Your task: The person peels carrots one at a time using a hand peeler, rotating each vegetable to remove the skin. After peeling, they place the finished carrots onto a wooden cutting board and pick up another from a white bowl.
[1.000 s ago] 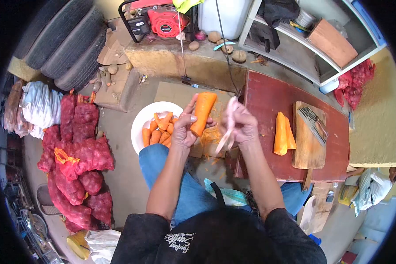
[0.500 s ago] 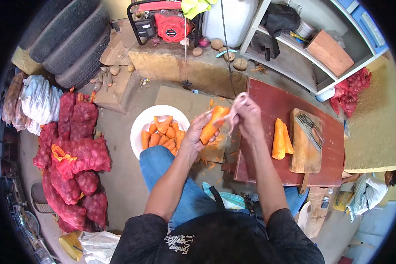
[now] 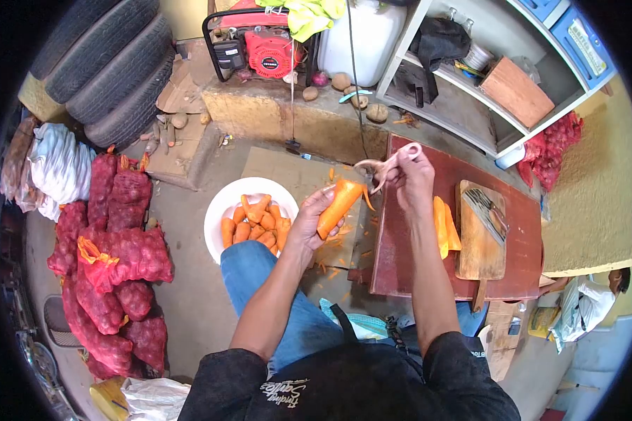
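Observation:
My left hand [image 3: 309, 219] is closed around a thick orange carrot [image 3: 340, 208], tilted with its upper end toward the right. A thin strip of peel hangs from that upper end. In my right hand [image 3: 417, 181] is a pale pink Y-shaped peeler [image 3: 385, 167], its head just beside the carrot's top. Left of the carrot, a white basin [image 3: 213, 231] holds several orange carrots [image 3: 257, 219]. Peeled carrots [image 3: 441, 226] lie on the red table [image 3: 393, 270], partly hidden by my right forearm. Next to them is a wooden cutting board [image 3: 481, 256] with knives [image 3: 487, 215] on it.
Red net sacks of onions [image 3: 123, 259] are piled at left, below stacked tires [image 3: 112, 63]. A red generator [image 3: 268, 55] stands on the ledge ahead. Shelving [image 3: 470, 84] rises behind the table. Peel scraps litter the cardboard [image 3: 277, 167]. Another person [image 3: 588, 305] appears at far right.
The peeler has come off the carrot's side to beyond its upper end, and my right hand has shifted right. The view has moved slightly. The carrot stays in my left hand.

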A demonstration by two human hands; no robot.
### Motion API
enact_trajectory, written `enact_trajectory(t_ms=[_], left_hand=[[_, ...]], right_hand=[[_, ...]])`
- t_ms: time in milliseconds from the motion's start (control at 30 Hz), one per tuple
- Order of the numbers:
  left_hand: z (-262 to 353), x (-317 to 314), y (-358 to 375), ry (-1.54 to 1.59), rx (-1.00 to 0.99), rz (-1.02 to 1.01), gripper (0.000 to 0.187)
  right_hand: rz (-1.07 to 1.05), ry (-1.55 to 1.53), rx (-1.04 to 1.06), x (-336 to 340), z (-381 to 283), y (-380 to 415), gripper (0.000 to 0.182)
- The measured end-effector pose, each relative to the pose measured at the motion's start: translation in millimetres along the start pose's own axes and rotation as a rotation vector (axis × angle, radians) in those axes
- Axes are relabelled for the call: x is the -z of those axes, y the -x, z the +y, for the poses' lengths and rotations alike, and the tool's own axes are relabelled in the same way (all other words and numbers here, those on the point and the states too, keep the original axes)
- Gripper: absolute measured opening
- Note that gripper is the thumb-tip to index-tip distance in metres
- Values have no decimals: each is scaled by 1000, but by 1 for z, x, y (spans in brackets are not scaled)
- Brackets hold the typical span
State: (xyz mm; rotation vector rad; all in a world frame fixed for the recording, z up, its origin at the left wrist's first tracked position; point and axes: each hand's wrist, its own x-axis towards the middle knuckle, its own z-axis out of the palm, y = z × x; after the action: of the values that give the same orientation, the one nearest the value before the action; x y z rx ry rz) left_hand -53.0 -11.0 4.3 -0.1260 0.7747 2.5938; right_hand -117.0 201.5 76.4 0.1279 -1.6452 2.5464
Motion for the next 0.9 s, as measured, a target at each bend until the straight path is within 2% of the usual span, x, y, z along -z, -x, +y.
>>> enact_trajectory(t_ms=[100, 200, 333, 367, 467, 500, 600, 633, 667, 733, 800, 867, 900], left_hand=[[-1, 2, -4, -139, -28, 18, 45], [-5, -6, -6, -164, -52, 10, 51], [-6, 0, -3, -255, -17, -20, 59], [-4, 1, -2, -273, -20, -31, 60], [-5, 0, 2, -322, -57, -20, 61], [-6, -2, 1, -334, -78, -6, 61], [-13, 3, -5, -425, -181, 57, 61], [-13, 2, -5, -427, -164, 47, 60], [-11, 2, -5, -432, -148, 34, 59], [-10, 0, -2, -439, -129, 15, 57], [-11, -1, 2, -436, -135, 10, 57], [-14, 7, -3, -485, -139, 41, 58], [-16, 9, -4, -513, -135, 52, 59]], right_hand=[[-62, 132, -121, -21, 10, 17, 5], [7, 17, -123, 2, 13, -2, 6], [-34, 116, -78, -22, 10, 11, 8], [-98, 179, -48, -26, 5, 12, 6], [54, 99, 7, 13, 10, -21, 6], [35, 87, 53, 16, 1, -23, 5], [-75, 162, -61, -20, -9, -1, 4], [-121, 306, -82, -23, 0, 6, 3], [-133, 290, -125, -25, 4, 7, 3], [34, 164, -92, -2, 14, -12, 4], [100, 108, -6, 16, 4, -12, 4], [31, 173, -5, -6, 0, 1, 4], [-44, 292, -73, -17, 6, 11, 5]])
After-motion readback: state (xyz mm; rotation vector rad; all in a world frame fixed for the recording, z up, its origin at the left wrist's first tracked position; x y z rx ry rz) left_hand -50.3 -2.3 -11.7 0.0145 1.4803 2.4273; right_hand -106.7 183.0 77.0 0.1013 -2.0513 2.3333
